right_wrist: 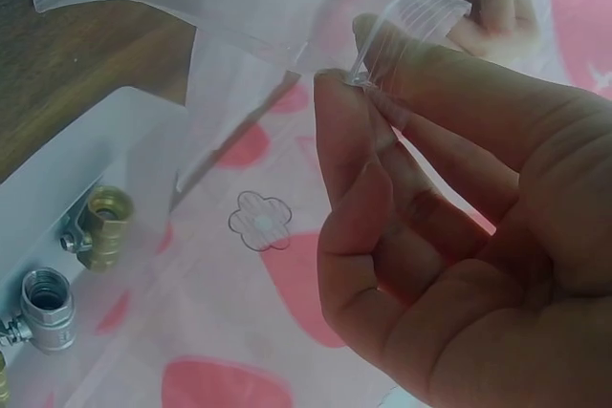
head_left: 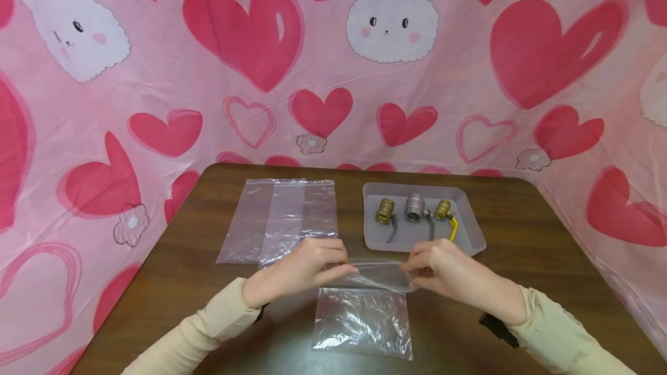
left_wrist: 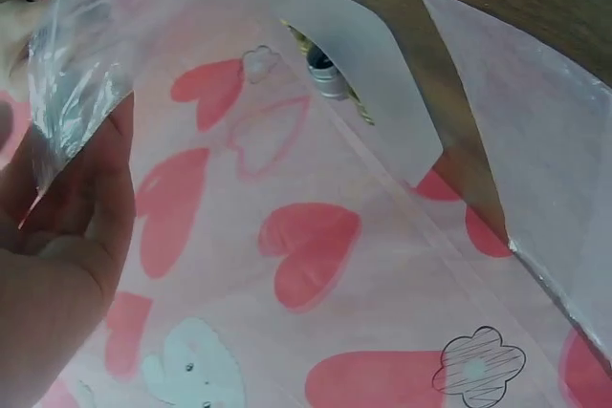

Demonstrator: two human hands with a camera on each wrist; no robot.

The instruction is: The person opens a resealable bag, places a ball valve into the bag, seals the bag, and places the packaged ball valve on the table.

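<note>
A clear plastic zip bag hangs between both hands, its mouth spread into a gap at the top. My left hand pinches one end of the mouth; in the left wrist view the left hand is partly covered by the film. The opposite end is in my right hand. In the right wrist view, thumb and forefinger of the right hand pinch the bag by its ridged zip strip. The bag looks flat, with nothing visible inside.
Behind the hands, a shallow translucent tray holds a brass valve with a grey lever, a silver valve and a smaller brass valve with a yellow lever. Overlapping flat bags lie left on the wooden table.
</note>
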